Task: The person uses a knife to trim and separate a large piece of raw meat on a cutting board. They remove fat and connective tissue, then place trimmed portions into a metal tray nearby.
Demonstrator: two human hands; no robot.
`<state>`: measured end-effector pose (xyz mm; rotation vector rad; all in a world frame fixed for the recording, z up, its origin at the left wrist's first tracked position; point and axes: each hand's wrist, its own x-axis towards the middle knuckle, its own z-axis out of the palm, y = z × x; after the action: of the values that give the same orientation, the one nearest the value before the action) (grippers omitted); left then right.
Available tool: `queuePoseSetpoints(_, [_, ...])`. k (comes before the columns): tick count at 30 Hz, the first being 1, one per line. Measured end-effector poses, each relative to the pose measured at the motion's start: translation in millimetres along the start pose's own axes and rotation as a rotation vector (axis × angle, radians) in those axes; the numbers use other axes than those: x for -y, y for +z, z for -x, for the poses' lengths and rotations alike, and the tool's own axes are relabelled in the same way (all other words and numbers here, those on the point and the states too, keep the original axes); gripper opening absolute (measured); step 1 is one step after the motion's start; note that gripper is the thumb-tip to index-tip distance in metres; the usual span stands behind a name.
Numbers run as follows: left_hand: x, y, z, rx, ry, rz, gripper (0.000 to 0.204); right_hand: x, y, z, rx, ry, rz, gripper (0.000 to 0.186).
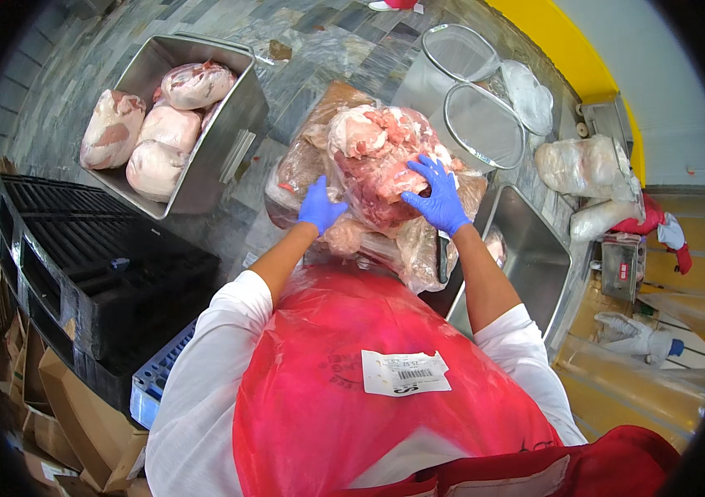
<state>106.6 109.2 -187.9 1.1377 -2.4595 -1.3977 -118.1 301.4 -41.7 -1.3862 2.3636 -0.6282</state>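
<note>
- Raw meat is piled centrally on wrapped packs.
- Its right side is touched by the right grip, spread wide.
- At its left, the left grip is held wide.
- Far left, pale joints are held in a metal tub.

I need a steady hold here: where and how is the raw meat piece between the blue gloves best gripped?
I'd grip the raw meat piece low on both flanks, left hand from the left, right hand from the right. It is broad and lumpy, with crumpled clear plastic by its near edge, so a wide cupping hold looks surer.
</note>
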Motion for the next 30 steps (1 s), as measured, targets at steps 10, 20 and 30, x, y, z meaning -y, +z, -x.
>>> queuePoseSetpoints(10, [-33.9,-25.7,72.2,0.021,0.275,-0.316,0.124,13.0,2.1,72.2,-0.298,0.088,-0.069,0.083])
queuePoseSetpoints(20, [-47.3,22.2,17.0,0.220,-0.051,-0.292,0.048,-22.4,64.4,149.9,0.118,0.434,-0.132,0.091])
queuePoseSetpoints(30, [-55.8,17.7,50.4,0.624,-0.172,0.209,0.030,-53.3,113.1,128.6,-0.094,0.397,-0.234,0.099])
